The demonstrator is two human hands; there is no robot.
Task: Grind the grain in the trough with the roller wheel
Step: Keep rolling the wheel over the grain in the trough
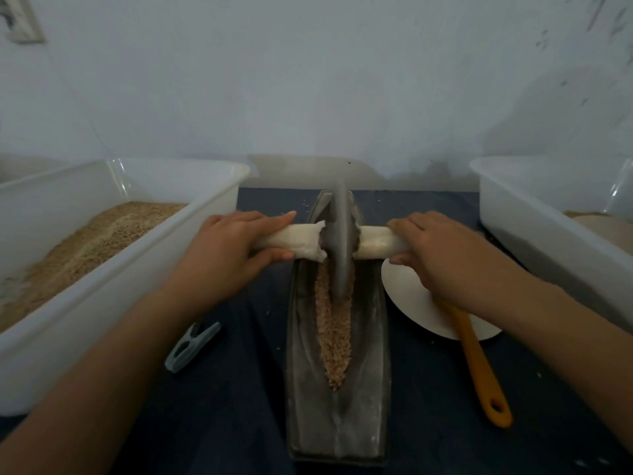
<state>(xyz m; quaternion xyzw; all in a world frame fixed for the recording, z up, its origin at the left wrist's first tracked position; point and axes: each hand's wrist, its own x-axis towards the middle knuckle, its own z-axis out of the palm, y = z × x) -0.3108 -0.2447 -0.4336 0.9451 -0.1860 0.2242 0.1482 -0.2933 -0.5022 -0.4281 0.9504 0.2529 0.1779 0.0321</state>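
Grain (334,341): coarse, tan, lying along the groove of a grey boat-shaped trough (370,389) on a dark cloth (239,406). Roller wheel (340,241): grey disc, upright in the groove at the far half, on a white-wrapped axle (301,243). Left hand (236,245) grips the axle's left end; right hand (435,248) grips its right end. Left: white tub (113,296) holding tan grain. Right: second white tub (548,234), white plate (411,296), orange-handled utensil (479,368). Near left: grey clip (191,346).
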